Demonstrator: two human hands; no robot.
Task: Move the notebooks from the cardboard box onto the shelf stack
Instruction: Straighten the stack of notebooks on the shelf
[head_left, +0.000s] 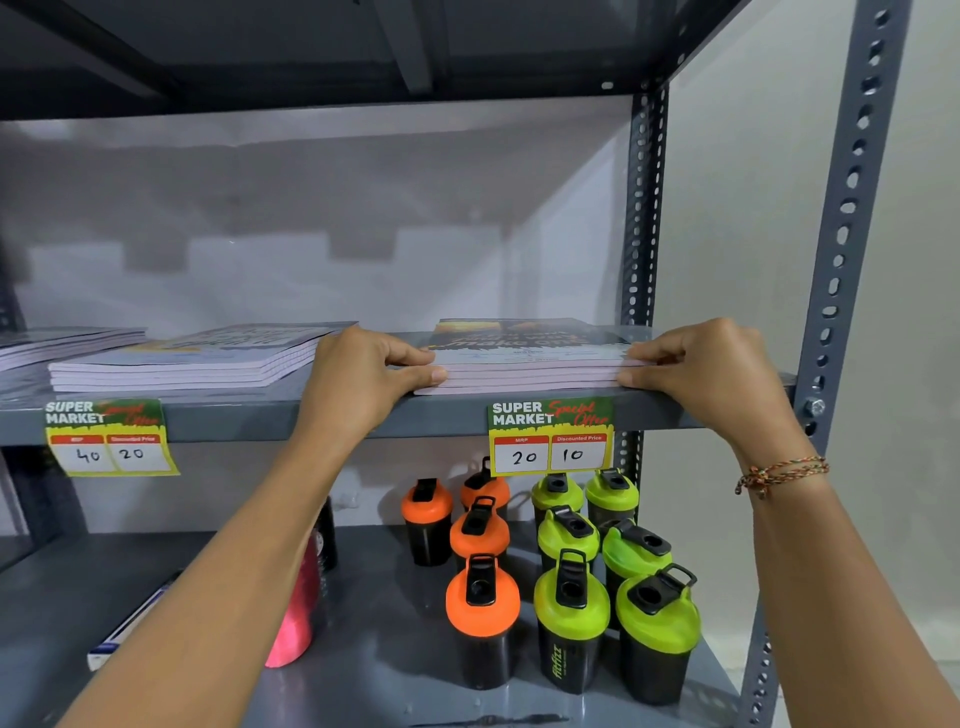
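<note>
A stack of several notebooks (530, 358) with a dark printed cover lies flat on the grey metal shelf (291, 415), near its right end. My left hand (363, 374) grips the stack's left edge, thumb on the cover and fingers along the pages. My right hand (711, 369) grips the right edge the same way. A second notebook stack (192, 361) sits to the left on the same shelf, and a third stack (62, 340) lies at the far left. The cardboard box is out of view.
Two supermarket price tags (550, 436) (109, 436) hang from the shelf's front lip. On the shelf below stand orange-lidded (480, 597) and green-lidded shaker bottles (571, 608), plus a pink bottle (296, 613). A perforated steel upright (841, 249) rises at the right.
</note>
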